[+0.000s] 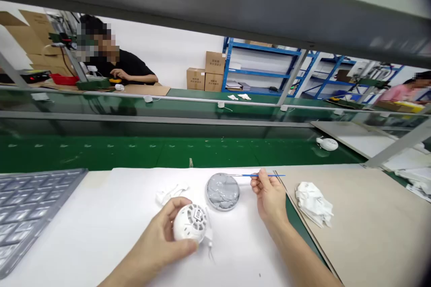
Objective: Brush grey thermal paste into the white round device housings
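My left hand (164, 237) is wrapped round a white rounded plastic housing (189, 224) with a slotted vent pattern on its face. A small white part with thin wires (209, 237) hangs at the housing's right side. Between the fingers of my right hand (271, 195) is a thin blue-handled brush (252, 175), held level. Its tip points left, at the upper edge of a round shallow dish (222, 192) of grey paste; whether it touches the paste I cannot tell. A crumpled white tissue (171, 193) lies behind my left hand.
A clear compartment tray (37, 206) lies at the left. Another crumpled tissue (314, 204) is on the brown board (367, 224) at right. Beyond the white sheet runs a green conveyor (117, 152) carrying a white housing (327, 144). Co-workers sit across it; a shelf beam (215, 4) hangs overhead.
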Available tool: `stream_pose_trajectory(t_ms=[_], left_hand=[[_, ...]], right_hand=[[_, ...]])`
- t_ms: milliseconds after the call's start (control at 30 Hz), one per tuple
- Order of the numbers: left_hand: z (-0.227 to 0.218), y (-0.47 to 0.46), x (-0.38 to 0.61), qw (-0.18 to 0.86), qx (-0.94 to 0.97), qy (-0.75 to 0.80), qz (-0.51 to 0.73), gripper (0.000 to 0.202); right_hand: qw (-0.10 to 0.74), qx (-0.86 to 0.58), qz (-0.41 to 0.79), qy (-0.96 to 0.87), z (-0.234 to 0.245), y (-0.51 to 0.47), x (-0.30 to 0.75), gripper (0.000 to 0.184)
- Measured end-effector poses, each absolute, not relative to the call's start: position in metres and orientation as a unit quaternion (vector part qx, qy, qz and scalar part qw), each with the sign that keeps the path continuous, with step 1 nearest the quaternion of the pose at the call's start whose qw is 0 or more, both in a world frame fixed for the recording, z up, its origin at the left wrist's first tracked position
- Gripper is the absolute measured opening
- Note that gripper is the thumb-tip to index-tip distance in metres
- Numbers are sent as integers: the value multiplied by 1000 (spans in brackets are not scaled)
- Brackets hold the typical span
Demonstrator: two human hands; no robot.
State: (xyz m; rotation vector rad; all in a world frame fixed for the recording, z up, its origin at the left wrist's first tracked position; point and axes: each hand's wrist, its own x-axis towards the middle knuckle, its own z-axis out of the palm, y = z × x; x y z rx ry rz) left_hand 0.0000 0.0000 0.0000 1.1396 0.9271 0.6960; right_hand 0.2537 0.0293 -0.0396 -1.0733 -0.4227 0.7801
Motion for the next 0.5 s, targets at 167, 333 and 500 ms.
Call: stream_pose_trajectory(t_ms=[167,333,500], left_hand=[[-14,-1,0,675,533,409,304,58],[-22,1,-8,574,639,442,260,62],[-20,3,-12,485,695,474,240,59]], right_hand=[[747,-474,400,-241,-19,4,224,32],[714,-498,402,-284,-22,-18,195,29],[695,-530,364,-322,-32,-32,182,25]])
